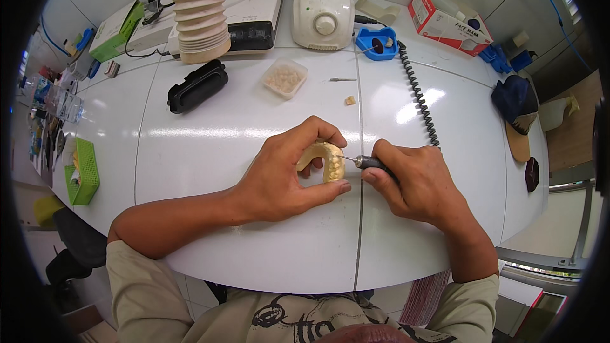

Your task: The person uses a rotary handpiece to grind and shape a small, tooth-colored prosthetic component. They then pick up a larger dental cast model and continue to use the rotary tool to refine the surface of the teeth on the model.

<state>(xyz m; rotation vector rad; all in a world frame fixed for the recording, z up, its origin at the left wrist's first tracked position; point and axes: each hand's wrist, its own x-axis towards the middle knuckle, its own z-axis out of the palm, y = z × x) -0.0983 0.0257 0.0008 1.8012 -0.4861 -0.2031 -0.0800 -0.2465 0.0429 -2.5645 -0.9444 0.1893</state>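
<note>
My left hand (283, 174) grips a cream, horseshoe-shaped dental model (333, 166) between thumb and fingers, its row of teeth turned toward the right. In my right hand (416, 181) is a dark rotary handpiece (373, 162), held like a pen. Its thin metal bit (347, 157) points left and meets the model's edge near the teeth, though whether it touches cannot be made out. The black coiled cord (420, 96) runs over the table behind my right hand. Part of the model is hidden behind my left fingers.
Beyond my hands lie a clear tub (285, 78) of pale pieces, a loose bur (343, 79), a small tan piece (350, 100) and a black case (197, 86). A white control unit (323, 13), a ribbed hose (202, 13) and a blue tray (375, 51) stand farther back. A green basket (84, 174) sits left.
</note>
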